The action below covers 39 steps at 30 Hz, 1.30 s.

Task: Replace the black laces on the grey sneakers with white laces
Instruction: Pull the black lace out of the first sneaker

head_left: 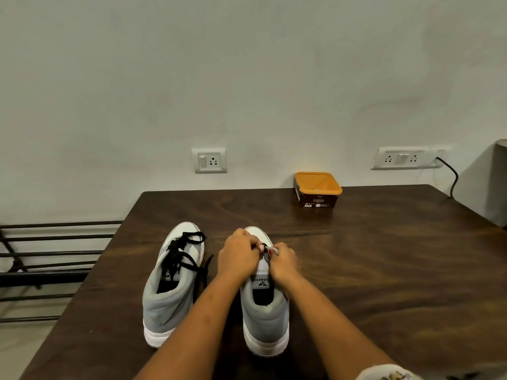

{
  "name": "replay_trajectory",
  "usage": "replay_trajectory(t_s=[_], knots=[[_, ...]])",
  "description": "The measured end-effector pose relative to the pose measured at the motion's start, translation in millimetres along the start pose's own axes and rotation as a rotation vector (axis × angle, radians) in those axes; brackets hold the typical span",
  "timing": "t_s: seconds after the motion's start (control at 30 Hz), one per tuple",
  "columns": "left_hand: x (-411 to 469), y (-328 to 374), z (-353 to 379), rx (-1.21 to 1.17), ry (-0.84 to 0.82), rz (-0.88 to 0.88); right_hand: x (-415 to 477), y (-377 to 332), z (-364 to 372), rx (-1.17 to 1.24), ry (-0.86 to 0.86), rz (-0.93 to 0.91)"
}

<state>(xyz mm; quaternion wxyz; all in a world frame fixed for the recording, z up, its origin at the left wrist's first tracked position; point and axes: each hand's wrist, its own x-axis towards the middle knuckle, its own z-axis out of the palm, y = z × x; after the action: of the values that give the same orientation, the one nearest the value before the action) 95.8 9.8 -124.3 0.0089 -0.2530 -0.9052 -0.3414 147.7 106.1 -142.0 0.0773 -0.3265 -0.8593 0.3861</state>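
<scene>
**Head view: surroundings**
- Table point(384, 270): dark wood grain, fills your lower field.
- Tub point(315, 200): orange rim, dark printed sides, open. It stands at 1 o'clock near the far edge, well apart from the shoes.
- Single wall socket point(210, 160): at 12 o'clock, above the table's far edge.
- Double wall socket point(406, 158): at 2 o'clock, with a black cable point(454, 176) dropping from its right end behind the table.
- Metal rack point(49, 253): black horizontal bars at 9 o'clock, off the table.
- Your own forearms cross the gap between the shoes and hide part of the right one.

**Writing**
- Tub label: print too small to read.
- Tongue tag point(260, 281) on the right sneaker: a logo and part of a word, upside down to you, not fully legible.

**Task items**
- Left sneaker point(170, 297): grey with white toe and sole, at 7 o'clock, toe pointing away. Its black laces point(178, 259) are threaded and lie loose and untied.
- Right sneaker point(266, 316): same make, just beside it at 6 o'clock.
- Left hand point(238, 256): fingers curled, pinching a short bit of black lace point(263, 246) at the front eyelets.
- Right hand point(284, 263): fingers curled, pinching the pale edge of the right sneaker there.
</scene>
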Motion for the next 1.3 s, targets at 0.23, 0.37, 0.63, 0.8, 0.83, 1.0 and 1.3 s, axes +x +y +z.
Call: replay_trajectory(t_s=[0.23, 0.37, 0.63, 0.8, 0.83, 1.0, 1.3], knots=[[11.1, -10.4, -29.4, -1.088, 0.267, -0.554, -2.3, -0.3, -4.3, -0.038, -0.009, 0.004], [8.1, -13.8, -48.9, -1.656, 0.463, -0.647, -5.0, -2.5, -5.3, -0.052, -0.013, 0.005], [5.9, -29.8, -65.3, -0.783, 0.465, -0.313, -6.1, -3.8, -6.4, -0.049, -0.001, 0.013], [-0.5, -30.9, -31.0, 0.031, -0.149, -0.012, -9.6, -5.4, -5.8, -0.072, 0.009, -0.052], [-1.6, -28.1, -26.6, 0.134, -0.212, -0.030, -11.8, -5.7, -6.9, -0.095, 0.011, -0.094], [-0.6, -27.0, -24.0, 0.084, -0.328, -0.129, -22.9, -8.7, -14.4, -0.290, -0.028, -0.268], [-7.6, -9.5, -29.2, 0.049, -0.442, -0.120, -23.3, -18.4, -18.7, -0.510, -0.051, -0.310]])
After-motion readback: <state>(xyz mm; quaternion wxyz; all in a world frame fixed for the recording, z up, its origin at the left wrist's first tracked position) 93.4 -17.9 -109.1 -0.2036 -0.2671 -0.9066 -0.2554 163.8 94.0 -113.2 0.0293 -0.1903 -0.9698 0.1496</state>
